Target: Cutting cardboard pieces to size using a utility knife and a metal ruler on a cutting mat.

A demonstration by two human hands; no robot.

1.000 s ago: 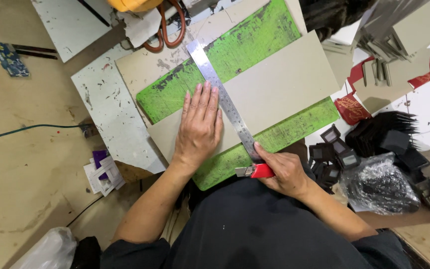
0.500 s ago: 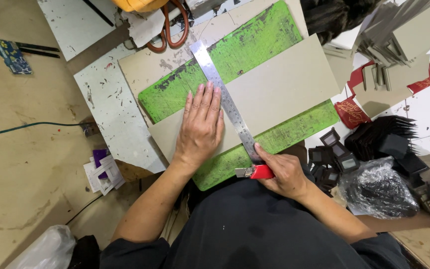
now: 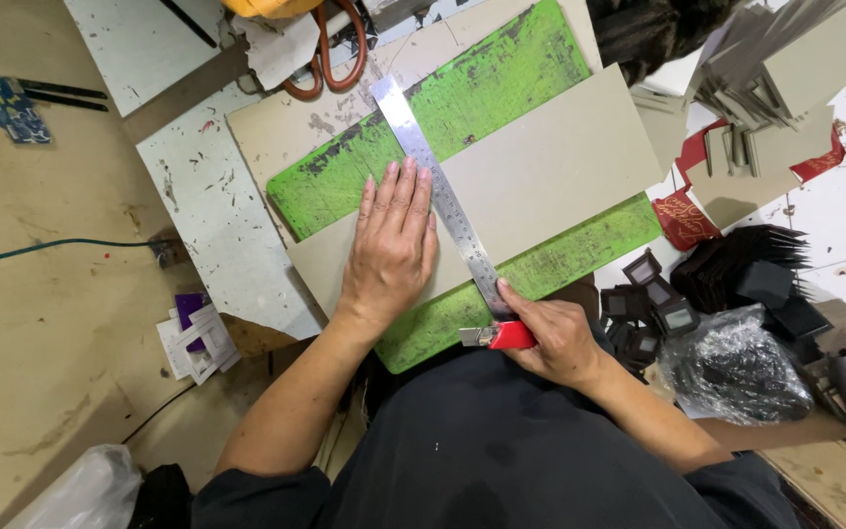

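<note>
With the left hand (image 3: pixel 392 245) pressed flat, gripping nothing, on the grey cardboard sheet (image 3: pixel 550 171) beside the steel ruler (image 3: pixel 438 191), the right hand (image 3: pixel 550 338) grips a red utility knife (image 3: pixel 499 336) at the ruler's near end, so the cut looks finished, and lifting the blade clear seems next.

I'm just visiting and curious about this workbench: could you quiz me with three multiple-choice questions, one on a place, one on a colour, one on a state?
1. Where does the left hand rest?
A. on the grey board beside the ruler
B. on the plastic bag
C. on the floor

2. What colour is the cutting mat?
A. blue
B. green
C. white

3. How is the right hand?
A. open and empty
B. closed on a red knife
C. out of sight

Answers: 1 A, its palm lies flat on the grey board against the steel ruler. 2 B, bright green shows around the board. 3 B, its fingers wrap the red knife at the ruler's near end.
</note>
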